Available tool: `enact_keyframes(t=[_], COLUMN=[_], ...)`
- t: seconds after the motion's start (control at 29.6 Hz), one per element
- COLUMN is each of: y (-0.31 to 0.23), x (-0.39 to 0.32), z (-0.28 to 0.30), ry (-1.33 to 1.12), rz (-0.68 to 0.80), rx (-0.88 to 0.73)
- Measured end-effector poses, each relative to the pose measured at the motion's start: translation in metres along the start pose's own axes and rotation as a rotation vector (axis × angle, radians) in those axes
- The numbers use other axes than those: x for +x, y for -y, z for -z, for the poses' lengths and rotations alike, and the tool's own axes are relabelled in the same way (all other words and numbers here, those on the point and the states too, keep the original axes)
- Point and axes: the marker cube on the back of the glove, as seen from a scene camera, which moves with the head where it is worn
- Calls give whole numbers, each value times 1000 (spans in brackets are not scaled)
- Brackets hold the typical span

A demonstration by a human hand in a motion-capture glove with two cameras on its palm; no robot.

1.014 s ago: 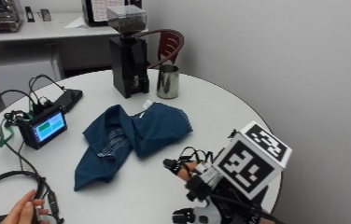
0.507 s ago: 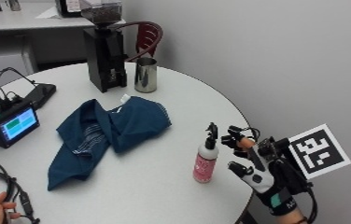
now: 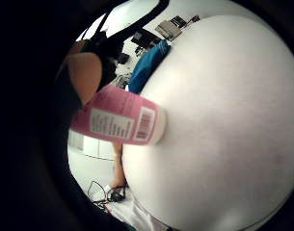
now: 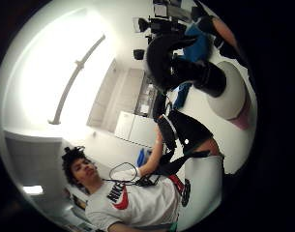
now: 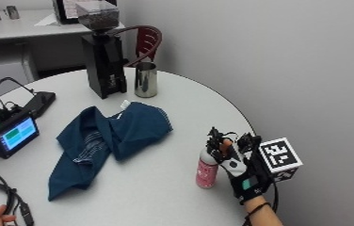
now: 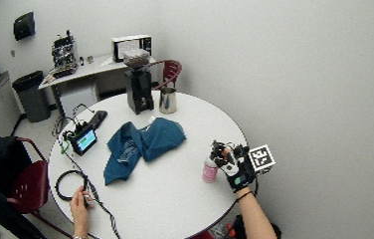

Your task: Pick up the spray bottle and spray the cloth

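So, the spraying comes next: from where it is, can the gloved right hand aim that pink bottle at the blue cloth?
Probably yes: the right hand is at the spray bottle top, with bare table between it and the cloth.

This looks like an office break room or small lab: a round white table [image 6: 174,189] against plain grey walls, a coffee grinder [image 5: 101,52] beside a steel jug [image 5: 146,80], red chairs [image 6: 25,184], a bin [image 6: 31,94], and a side desk [image 6: 84,69] holding what may be electronic equipment.
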Motion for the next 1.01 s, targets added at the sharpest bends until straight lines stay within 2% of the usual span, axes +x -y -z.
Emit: enact_keyframes(t=[0.68, 0.88, 1.01], y=[6, -4, 13], x=[24, 28, -3], z=[-30, -3, 18], ry=[-42, -14, 1], rz=[-31, -72, -50], rx=[107, 114, 38])
